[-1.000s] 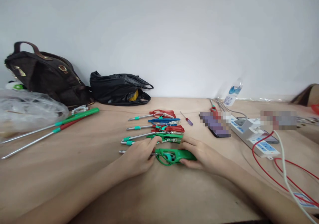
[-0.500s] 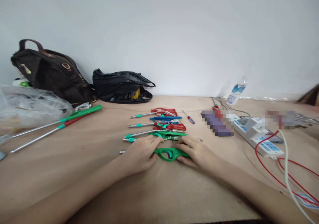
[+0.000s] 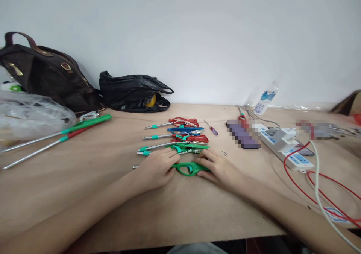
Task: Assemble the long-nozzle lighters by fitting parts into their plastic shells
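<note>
A green long-nosed lighter (image 3: 188, 168) lies across the near table between both hands, with a teal trigger inside its loop. My left hand (image 3: 160, 167) is closed around its barrel end, and the metal tip pokes out past the knuckles. My right hand (image 3: 218, 169) grips the handle end, thumb at the near side and fingers over the top. Just beyond are opened lighters in a row: a green one (image 3: 191, 146), a red one (image 3: 197, 138), a blue one (image 3: 188, 130) and a farther red one (image 3: 183, 120). Their inner wires and parts show.
A purple screwdriver (image 3: 212, 128) and small screws (image 3: 224, 153) lie right of the row. Farther right are a power strip (image 3: 293, 158) with red and white cables and a bottle (image 3: 266, 98). Two long lighters (image 3: 70, 131), a black plastic bag (image 3: 132, 92) and a backpack (image 3: 53, 77) sit left.
The whole view has shifted slightly, so things appear a little higher and farther left. Both hands keep hold of the green lighter, with little change in grip.
</note>
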Available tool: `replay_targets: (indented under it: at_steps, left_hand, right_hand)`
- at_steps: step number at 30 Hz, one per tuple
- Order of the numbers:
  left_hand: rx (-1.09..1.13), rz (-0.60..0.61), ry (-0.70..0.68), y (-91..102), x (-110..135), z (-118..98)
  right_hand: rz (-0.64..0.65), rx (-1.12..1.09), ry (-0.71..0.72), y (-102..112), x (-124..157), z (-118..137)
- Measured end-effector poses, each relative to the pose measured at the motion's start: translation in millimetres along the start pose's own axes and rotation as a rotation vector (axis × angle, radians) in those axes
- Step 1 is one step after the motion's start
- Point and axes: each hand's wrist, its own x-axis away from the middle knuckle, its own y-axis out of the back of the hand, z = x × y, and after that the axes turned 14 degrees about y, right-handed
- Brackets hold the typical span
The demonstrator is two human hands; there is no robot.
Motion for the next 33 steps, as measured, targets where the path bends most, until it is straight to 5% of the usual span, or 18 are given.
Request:
replay_targets:
  at_steps: [33]
  left_hand:
    - [-0.007, 0.052, 0.02, 1.9, -0.8, 1.1]
  right_hand:
    - [0.008, -0.065, -0.024, 8.6, -1.6, -0.7]
